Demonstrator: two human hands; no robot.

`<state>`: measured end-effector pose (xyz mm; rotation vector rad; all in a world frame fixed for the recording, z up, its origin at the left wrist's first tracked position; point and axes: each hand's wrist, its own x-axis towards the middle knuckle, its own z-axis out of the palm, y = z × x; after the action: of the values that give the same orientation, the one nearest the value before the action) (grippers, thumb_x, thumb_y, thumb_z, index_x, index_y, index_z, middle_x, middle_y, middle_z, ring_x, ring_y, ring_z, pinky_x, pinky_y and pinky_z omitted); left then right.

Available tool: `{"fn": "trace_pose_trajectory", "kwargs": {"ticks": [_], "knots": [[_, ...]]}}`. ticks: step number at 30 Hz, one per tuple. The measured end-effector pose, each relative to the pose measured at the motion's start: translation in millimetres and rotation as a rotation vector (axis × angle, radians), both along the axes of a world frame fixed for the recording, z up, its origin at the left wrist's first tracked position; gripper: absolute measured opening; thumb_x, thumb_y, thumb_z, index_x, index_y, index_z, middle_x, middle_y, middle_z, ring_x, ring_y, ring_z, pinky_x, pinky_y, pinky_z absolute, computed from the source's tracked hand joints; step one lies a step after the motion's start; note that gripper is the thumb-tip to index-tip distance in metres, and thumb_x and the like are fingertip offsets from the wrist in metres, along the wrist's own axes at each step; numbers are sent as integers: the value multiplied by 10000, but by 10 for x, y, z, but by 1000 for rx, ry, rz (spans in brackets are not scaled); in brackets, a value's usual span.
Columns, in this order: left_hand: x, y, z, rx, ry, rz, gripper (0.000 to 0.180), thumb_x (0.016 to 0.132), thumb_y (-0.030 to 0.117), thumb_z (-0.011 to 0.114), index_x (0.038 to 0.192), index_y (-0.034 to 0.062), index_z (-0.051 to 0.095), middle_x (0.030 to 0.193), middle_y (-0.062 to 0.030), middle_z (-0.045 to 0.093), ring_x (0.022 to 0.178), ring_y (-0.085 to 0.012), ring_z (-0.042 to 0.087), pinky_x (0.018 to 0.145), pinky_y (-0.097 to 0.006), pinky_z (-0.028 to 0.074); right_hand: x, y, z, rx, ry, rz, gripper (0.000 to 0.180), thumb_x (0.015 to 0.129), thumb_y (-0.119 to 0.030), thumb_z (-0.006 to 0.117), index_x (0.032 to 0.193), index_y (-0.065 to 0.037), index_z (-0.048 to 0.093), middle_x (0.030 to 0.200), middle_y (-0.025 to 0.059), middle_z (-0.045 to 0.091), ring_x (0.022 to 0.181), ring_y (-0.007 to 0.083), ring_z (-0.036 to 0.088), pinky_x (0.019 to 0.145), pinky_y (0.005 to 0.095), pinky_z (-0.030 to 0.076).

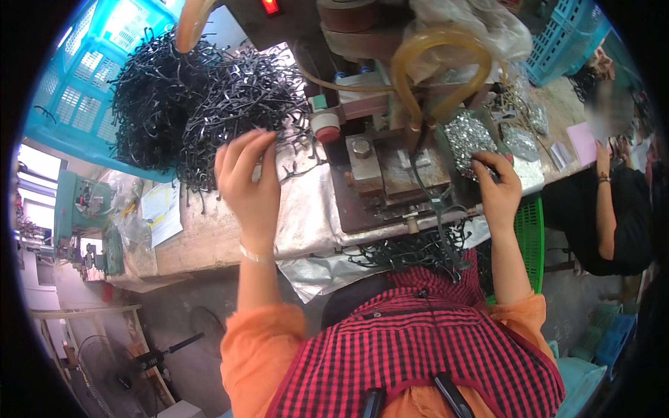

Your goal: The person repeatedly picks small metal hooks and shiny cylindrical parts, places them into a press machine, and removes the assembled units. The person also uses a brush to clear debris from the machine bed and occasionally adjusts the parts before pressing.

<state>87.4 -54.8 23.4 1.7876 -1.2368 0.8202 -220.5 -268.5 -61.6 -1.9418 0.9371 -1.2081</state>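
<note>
Two bare hands are showing: the left hand (pixel 249 182) and the right hand (pixel 499 184). Two light-blue plastic crates (pixel 77 97) (pixel 566 38) are sitting at the bench's far corners. One tangled heap of thin black bent metal pieces (pixel 202 104) is lying there (too many to count), and one red round knob (pixel 325 127).

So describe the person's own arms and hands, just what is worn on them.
Both hands are bare, without gloves. The left hand has a thin pale bracelet at the wrist. The right hand shows nothing at the wrist. Both forearms are uncovered, with orange sleeves bunched near the elbows, under a red and black checked apron.
</note>
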Motion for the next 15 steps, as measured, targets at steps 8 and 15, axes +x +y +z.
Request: {"fn": "trace_pose_trajectory", "kwargs": {"ticks": [8,15], "knots": [[1006,-914,-1470,504,-150,259,137,650,140,792,714,42,721,892,-77,653,936,-296,616,790,-411,535,4,-52,-21,-8,55,-119,134,864,-36,739,995,-13,756,981,110,751,930,232,711,861,320,523],[772,-487,-1118,343,-77,198,99,842,167,724,808,78,697,1023,-65,731,903,-310,658,776,-407,546,-518,182,211,157,25,-53,137,855,-18,741,986,20,755,960,71,742,902,154,676,840,278,514]]}}
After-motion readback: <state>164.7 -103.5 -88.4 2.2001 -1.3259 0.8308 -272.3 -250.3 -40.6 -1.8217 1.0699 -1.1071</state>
